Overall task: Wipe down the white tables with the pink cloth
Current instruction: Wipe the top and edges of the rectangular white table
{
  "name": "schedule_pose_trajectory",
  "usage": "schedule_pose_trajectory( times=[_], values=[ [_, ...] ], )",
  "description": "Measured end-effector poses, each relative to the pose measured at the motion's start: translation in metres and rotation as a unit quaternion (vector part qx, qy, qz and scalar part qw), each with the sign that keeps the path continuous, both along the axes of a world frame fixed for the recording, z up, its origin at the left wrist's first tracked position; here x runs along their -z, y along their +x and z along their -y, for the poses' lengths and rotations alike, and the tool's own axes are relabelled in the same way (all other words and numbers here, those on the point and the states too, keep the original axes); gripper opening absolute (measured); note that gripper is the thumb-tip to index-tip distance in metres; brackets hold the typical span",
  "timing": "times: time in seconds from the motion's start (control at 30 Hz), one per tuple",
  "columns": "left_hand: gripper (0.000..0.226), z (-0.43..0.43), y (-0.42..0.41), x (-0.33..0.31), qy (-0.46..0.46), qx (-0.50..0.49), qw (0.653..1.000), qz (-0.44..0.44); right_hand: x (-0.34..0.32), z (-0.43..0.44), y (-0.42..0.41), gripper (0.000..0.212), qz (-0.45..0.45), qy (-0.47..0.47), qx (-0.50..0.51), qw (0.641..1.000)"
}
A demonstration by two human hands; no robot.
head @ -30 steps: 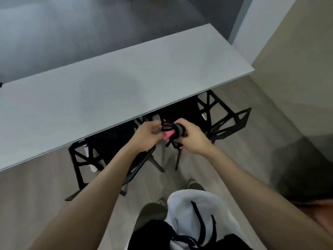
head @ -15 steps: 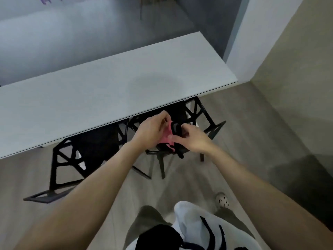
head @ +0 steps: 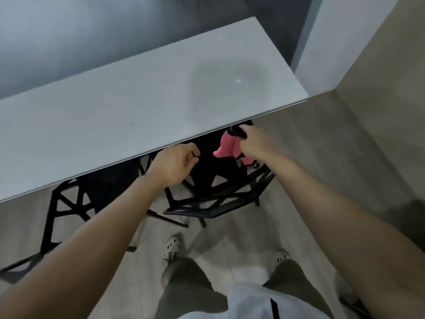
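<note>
A long white table (head: 142,107) runs from the left edge to the upper right, its near edge just beyond my hands. My right hand (head: 255,143) grips a pink cloth (head: 226,146) with black trim, bunched and hanging just below the table's front edge. My left hand (head: 172,164) is curled a short way to the left of the cloth, pinching a thin black band between thumb and fingers. Both hands hover above the chairs, not touching the tabletop.
Two black lattice chairs (head: 220,199) (head: 66,212) are tucked under the table right in front of me. A faint smudge marks the tabletop (head: 227,88) near its right end. A beige wall (head: 379,77) closes the right side. My feet (head: 171,248) stand on pale flooring.
My hands were together on the bundled cloth; now they have parted. The right hand carried the cloth up and right toward the table edge, and the cloth hangs looser.
</note>
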State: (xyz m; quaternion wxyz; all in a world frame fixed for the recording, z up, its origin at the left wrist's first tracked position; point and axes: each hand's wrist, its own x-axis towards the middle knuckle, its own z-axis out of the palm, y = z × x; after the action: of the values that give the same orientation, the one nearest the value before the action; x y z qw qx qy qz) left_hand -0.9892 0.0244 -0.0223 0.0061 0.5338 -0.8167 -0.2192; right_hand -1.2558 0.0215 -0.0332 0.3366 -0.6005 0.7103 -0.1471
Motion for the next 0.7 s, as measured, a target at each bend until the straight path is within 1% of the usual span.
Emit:
schedule_pose_trajectory(
  times=[0.03, 0.1, 0.13, 0.17, 0.2, 0.23, 0.27, 0.3, 0.33, 0.4, 0.43, 0.5, 0.57, 0.6, 0.63, 0.7],
  values=[
    [0.017, 0.017, 0.009, 0.009, -0.003, 0.004, 1.000, 0.011, 0.003, 0.014, 0.001, 0.032, -0.005, -0.026, 0.052, 0.998],
    [0.023, 0.055, 0.029, 0.027, -0.025, 0.015, 0.999, 0.025, 0.007, 0.038, 0.011, 0.032, 0.001, -0.131, 0.151, 0.980],
    [0.025, 0.075, 0.039, 0.036, -0.043, 0.021, 0.998, 0.028, 0.011, 0.047, 0.022, 0.034, 0.004, -0.193, 0.181, 0.964],
    [0.027, 0.094, 0.049, 0.046, -0.062, 0.027, 0.997, 0.029, 0.019, 0.056, 0.035, 0.038, 0.003, -0.230, 0.188, 0.955],
    [0.029, 0.113, 0.057, 0.056, -0.081, 0.032, 0.996, 0.027, 0.031, 0.063, 0.049, 0.042, -0.019, -0.232, 0.159, 0.959],
    [0.030, 0.132, 0.064, 0.066, -0.097, 0.039, 0.994, 0.024, 0.048, 0.069, 0.064, 0.047, -0.066, -0.191, 0.102, 0.974],
    [0.032, 0.151, 0.070, 0.075, -0.112, 0.048, 0.992, 0.024, 0.065, 0.074, 0.079, 0.052, -0.130, -0.126, 0.040, 0.983],
    [0.034, 0.168, 0.075, 0.084, -0.128, 0.059, 0.990, 0.025, 0.079, 0.080, 0.090, 0.059, -0.174, -0.079, 0.011, 0.982],
    [0.036, 0.184, 0.080, 0.093, -0.145, 0.072, 0.987, 0.026, 0.089, 0.088, 0.099, 0.065, -0.188, -0.073, 0.029, 0.979],
    [0.037, 0.210, 0.090, 0.113, -0.180, 0.094, 0.979, 0.015, 0.100, 0.112, 0.107, 0.066, -0.179, -0.136, 0.121, 0.967],
    [0.036, 0.218, 0.095, 0.124, -0.200, 0.100, 0.975, 0.004, 0.105, 0.125, 0.110, 0.066, -0.194, -0.148, 0.144, 0.959],
    [0.034, 0.221, 0.102, 0.146, -0.231, 0.096, 0.968, -0.038, 0.116, 0.141, 0.124, 0.068, -0.253, -0.104, 0.162, 0.948],
    [0.036, 0.220, 0.105, 0.160, -0.241, 0.081, 0.963, -0.086, 0.124, 0.144, 0.153, 0.068, -0.314, -0.100, 0.176, 0.928],
    [0.037, 0.221, 0.105, 0.162, -0.243, 0.078, 0.962, -0.097, 0.127, 0.140, 0.170, 0.067, -0.322, -0.114, 0.159, 0.926],
    [0.039, 0.222, 0.105, 0.162, -0.244, 0.075, 0.962, -0.100, 0.130, 0.132, 0.184, 0.066, -0.313, -0.134, 0.117, 0.933],
    [0.041, 0.221, 0.104, 0.158, -0.237, 0.070, 0.964, -0.094, 0.130, 0.115, 0.189, 0.064, -0.279, -0.166, 0.007, 0.946]
  ],
)
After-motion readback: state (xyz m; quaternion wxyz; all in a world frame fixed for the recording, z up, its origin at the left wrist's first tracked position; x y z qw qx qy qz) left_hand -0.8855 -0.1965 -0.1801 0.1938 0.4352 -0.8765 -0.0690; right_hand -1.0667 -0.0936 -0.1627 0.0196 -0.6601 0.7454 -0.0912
